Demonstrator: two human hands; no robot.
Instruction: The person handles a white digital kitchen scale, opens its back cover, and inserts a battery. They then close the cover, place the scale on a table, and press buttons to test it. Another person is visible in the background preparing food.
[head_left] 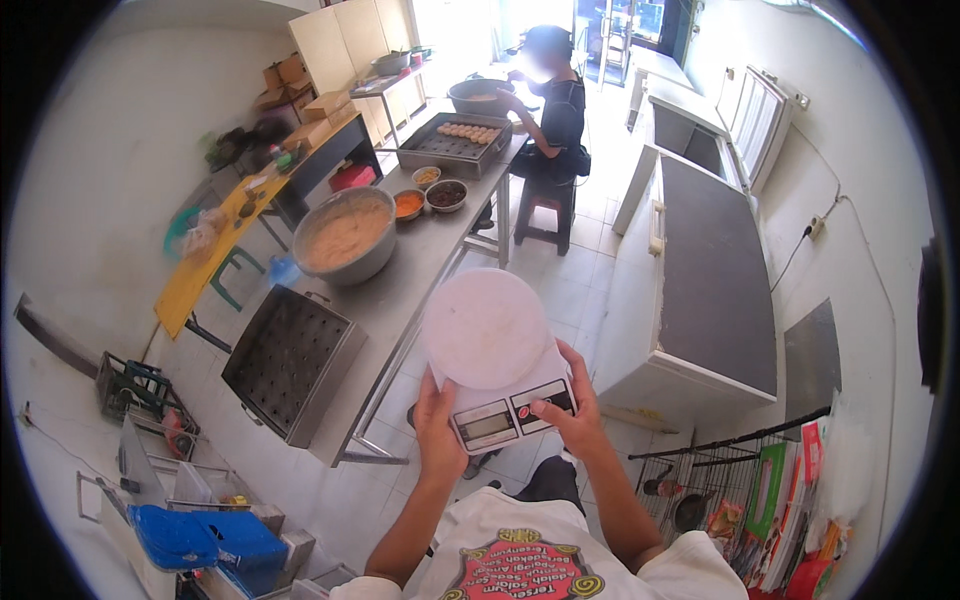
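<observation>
Holding a white digital scale [485, 330] mid-frame, gripped by both sides with left hand [438, 425] and right hand [577, 412], right thumb over the button panel [524, 411]. Left of center, got a long metal table [397, 302] loaded with a big dough bowl [370, 270], three small bowls [448, 208], two perforated trays [335, 385]. Also seeing white floor tiles [585, 235], a chest freezer [710, 270] at right, and somebody seated [568, 110] upper center.

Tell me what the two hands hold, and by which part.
A white scale, by the sides of its base: left hand on the left, right hand on the right.
</observation>
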